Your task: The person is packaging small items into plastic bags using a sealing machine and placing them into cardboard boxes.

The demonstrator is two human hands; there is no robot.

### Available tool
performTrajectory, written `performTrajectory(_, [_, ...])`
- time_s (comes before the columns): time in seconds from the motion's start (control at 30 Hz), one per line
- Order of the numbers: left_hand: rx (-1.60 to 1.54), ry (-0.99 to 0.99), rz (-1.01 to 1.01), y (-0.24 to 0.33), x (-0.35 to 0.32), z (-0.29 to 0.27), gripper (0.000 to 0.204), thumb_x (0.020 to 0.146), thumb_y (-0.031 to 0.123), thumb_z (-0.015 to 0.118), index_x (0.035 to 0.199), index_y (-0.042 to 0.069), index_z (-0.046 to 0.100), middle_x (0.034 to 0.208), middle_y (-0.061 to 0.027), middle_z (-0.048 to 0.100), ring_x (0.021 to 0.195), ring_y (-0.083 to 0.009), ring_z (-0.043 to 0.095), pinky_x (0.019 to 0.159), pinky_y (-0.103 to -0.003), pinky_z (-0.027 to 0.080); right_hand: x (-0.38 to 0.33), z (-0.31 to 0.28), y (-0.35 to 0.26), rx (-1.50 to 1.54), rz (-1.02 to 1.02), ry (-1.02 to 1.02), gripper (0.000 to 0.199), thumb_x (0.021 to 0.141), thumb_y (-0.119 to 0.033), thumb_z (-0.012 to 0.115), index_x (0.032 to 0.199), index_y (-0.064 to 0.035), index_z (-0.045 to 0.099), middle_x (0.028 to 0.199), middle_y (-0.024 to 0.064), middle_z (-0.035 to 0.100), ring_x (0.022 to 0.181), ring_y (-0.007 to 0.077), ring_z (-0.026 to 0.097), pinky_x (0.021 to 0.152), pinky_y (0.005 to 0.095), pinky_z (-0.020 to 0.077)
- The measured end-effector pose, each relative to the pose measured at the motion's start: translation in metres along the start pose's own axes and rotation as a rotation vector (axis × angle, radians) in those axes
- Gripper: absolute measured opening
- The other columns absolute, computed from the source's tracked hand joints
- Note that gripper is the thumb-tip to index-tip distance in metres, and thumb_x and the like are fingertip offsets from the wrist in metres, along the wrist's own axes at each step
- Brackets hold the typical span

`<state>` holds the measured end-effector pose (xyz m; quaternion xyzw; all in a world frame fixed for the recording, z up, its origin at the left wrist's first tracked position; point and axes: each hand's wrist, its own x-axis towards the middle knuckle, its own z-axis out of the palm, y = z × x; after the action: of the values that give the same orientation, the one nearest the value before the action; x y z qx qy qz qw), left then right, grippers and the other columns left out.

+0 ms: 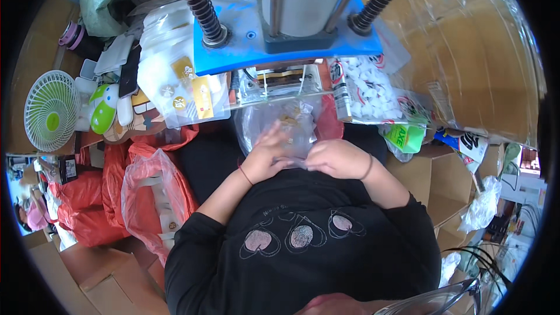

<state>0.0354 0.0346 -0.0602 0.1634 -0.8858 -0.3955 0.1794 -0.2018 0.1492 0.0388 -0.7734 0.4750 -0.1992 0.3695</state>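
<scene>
A clear plastic bag [251,122] lies in my lap below the press, with gold and whitish pieces showing through it. My right hand [341,158] is closed, its fingers pinching the bag's near edge. Beside it on the left, my left hand [265,156] has its fingers stretched out over the bag. Those fingertips are blurred by motion, and the thumb lies along the gathered plastic edge between the hands. What exactly is inside the bag is too blurred to tell.
Ahead stands a press with a blue plate [286,55] and spring-wound posts. Flat clear bags [169,76] lie to its left, near a fan [52,111]. To the right sits a tray of small white pieces [364,90]. Red bags [154,198] and cardboard boxes [414,181] flank me.
</scene>
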Motion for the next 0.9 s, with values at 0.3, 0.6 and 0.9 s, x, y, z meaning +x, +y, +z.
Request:
performTrajectory(0.3, [-0.431, -0.412, 0.116, 0.079, -0.017, -0.031, 0.022, 0.097, 0.007, 0.057, 0.117, 0.005, 0.068, 0.108, -0.0128, 0.071, 0.103, -0.0335, 0.068, 0.091, -0.038, 0.053, -0.022, -0.085, 0.043, -0.794, 0.569, 0.600, 0.029, 0.086, -0.015, 0.068, 0.114, -0.0092, 0.063, 0.099, 0.0139, 0.064, 0.092, 0.0376, 0.062, 0.078, 0.0451, 0.0508])
performTrajectory(0.6, [-0.691, 0.143, -0.478, 0.063, -0.005, -0.021, 0.017, 0.097, 0.015, 0.069, 0.094, -0.001, 0.074, 0.084, -0.0004, 0.072, 0.079, -0.0050, 0.061, 0.076, -0.023, 0.051, 0.000, -0.058, -0.011, -0.099, 0.164, 0.852, 0.019, 0.099, -0.016, 0.058, 0.113, -0.0038, 0.062, 0.099, 0.0105, 0.064, 0.088, 0.0225, 0.062, 0.079, 0.0313, 0.0496])
performTrajectory(0.9, [-1.047, 0.061, -0.544, 0.085, 0.001, -0.016, 0.022, 0.101, 0.019, 0.064, 0.104, -0.001, 0.073, 0.093, -0.0008, 0.072, 0.083, -0.0068, 0.063, 0.080, -0.024, 0.052, 0.034, -0.069, -0.038, -0.378, -0.060, 0.543, 0.012, 0.097, -0.015, 0.062, 0.097, -0.0035, 0.066, 0.086, 0.0066, 0.064, 0.080, 0.0186, 0.060, 0.075, 0.0307, 0.0469])
